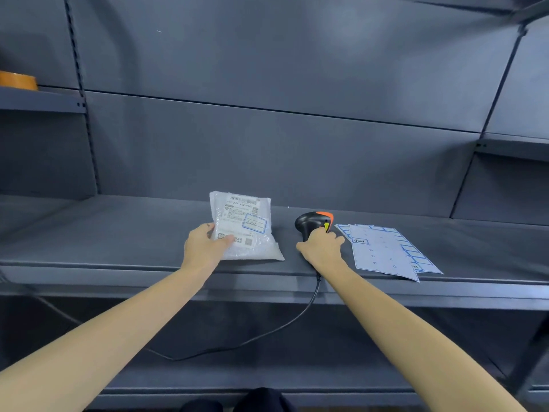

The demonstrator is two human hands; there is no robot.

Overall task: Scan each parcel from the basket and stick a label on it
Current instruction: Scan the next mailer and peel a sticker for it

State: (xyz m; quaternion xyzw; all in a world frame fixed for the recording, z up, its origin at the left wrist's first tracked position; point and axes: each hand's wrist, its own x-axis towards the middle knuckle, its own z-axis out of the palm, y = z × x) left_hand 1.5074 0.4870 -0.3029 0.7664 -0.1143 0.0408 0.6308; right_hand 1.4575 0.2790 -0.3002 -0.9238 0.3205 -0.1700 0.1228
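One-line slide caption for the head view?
Left hand holds a labelled parcel on the shelf while right hand grips the scanner beside label sheets.

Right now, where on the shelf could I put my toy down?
Bare dark grey shelf stretches left of the clear plastic parcel. More lies behind the white label sheets. It is crowded between the parcel, the black-and-orange scanner and both hands.
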